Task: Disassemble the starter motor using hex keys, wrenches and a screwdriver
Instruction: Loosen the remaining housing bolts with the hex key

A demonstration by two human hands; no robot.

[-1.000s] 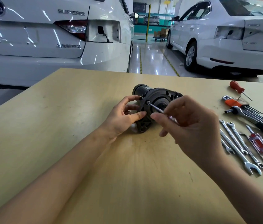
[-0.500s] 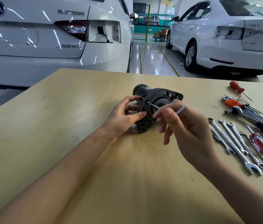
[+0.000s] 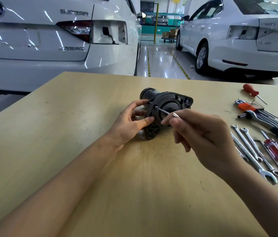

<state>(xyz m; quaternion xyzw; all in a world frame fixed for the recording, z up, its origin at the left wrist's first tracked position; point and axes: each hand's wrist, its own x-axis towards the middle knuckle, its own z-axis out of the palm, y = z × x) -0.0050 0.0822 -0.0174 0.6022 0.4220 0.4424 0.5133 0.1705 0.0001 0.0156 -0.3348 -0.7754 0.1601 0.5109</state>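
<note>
**Hex key seated in the starter motor's end plate**

You work at a pale wood-grain surface [image 3: 66, 134] in a glossy-floored garage, with two white cars parked behind it. The starter motor [image 3: 166, 106] lies on its side near the middle of the surface: a dark cylinder ending in a matt grey cast flange that faces you. Your left hand [image 3: 129, 124] steadies it, fingers curled over the flange's left edge and thumb pressed against its face, so that grip is clamped on the motor. Your right hand [image 3: 201, 134] pinches the bent end of a thin, bright steel hex key [image 3: 164, 111] between thumb and fingertips; the key's far tip sits in a bolt head on the flange's upper left.

To your right lie the other tools: a fan of polished combination wrenches [image 3: 254, 151], at least three; a hex key set [image 3: 261, 113] in an orange holder; a black-handled ratchet [image 3: 276, 132]; and two screwdrivers, one with a clear red handle [image 3: 274, 149], one solid red [image 3: 251, 90].
</note>
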